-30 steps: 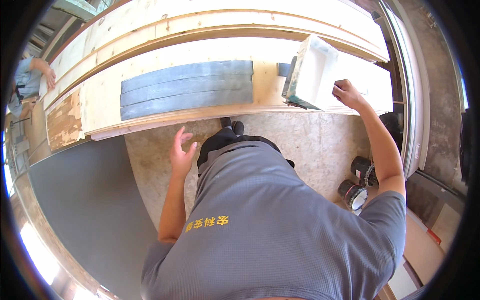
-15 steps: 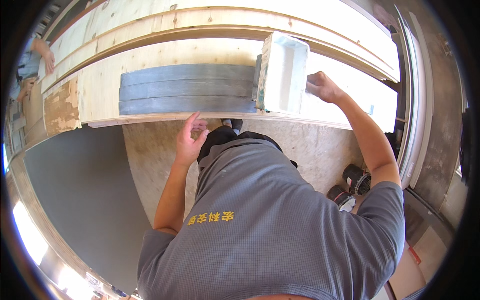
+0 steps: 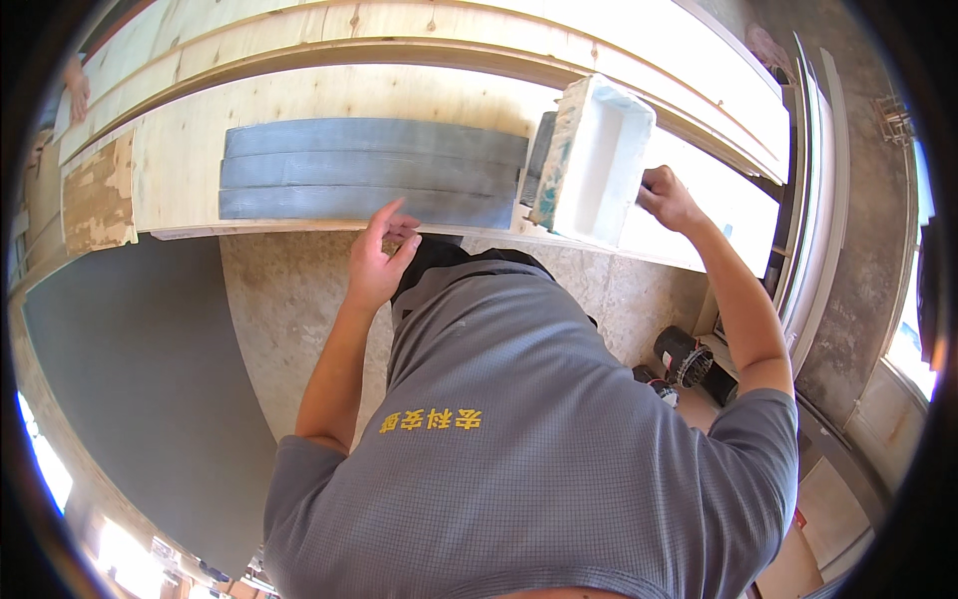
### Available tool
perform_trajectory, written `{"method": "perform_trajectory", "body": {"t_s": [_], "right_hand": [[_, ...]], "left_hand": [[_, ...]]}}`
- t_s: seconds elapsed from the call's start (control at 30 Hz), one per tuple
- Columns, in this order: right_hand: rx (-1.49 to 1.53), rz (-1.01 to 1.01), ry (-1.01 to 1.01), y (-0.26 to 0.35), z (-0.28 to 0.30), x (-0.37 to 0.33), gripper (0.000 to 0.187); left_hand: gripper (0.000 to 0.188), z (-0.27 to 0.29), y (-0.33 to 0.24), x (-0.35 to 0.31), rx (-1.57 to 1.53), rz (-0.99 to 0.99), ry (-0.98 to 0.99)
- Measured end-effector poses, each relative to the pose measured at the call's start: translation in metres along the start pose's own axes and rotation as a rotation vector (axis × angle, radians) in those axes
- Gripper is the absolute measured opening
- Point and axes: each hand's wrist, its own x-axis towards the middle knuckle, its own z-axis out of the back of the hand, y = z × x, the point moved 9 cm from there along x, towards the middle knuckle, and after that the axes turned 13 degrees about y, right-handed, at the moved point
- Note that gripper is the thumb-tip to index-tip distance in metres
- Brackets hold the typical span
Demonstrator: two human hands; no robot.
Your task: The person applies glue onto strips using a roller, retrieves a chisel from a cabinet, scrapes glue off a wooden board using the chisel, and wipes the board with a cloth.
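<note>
My right hand [image 3: 671, 200] is closed around the handle of a glue roller, on the right side of its white box-shaped hopper [image 3: 604, 165]. The hopper is smeared with dried residue, and a dark roller [image 3: 540, 155] shows along its left side. Left of the roller, several grey strips [image 3: 369, 170] lie side by side on a pale wooden board [image 3: 180, 160]. My left hand [image 3: 379, 255] is at the board's front edge, just below the strips. Its fingers are apart and hold nothing.
More pale boards [image 3: 449, 28] are stacked behind. A large grey panel [image 3: 140, 379] lies at the left. Dark buckets [image 3: 684, 354] stand on the floor at the right. Another person's hand [image 3: 77, 92] rests at the boards' far left end.
My right hand and the glue roller have shifted right, leaving a small gap to the grey strips. The left hand stays near the front edge. The whole view has shifted slightly.
</note>
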Motion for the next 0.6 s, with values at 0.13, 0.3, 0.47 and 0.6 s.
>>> {"method": "perform_trajectory", "body": {"t_s": [0.13,0.3,0.47,0.6], "right_hand": [[0.016,0.051,-0.017,0.012,-0.017,0.015,0.032],[-0.005,0.024,-0.026,-0.018,-0.02,0.016,0.043],[0.114,-0.006,-0.11,-0.066,-0.005,-0.026,0.047],[0.142,-0.036,-0.118,-0.11,-0.001,-0.045,0.049]], "left_hand": [[0.053,0.0,-0.01,0.014,-0.033,-0.063,0.028],[0.052,0.002,-0.007,0.02,-0.017,-0.097,0.014],[0.051,-0.018,-0.014,0.035,-0.041,-0.076,0.04],[0.05,-0.049,-0.033,0.045,-0.022,-0.084,0.059]]}}
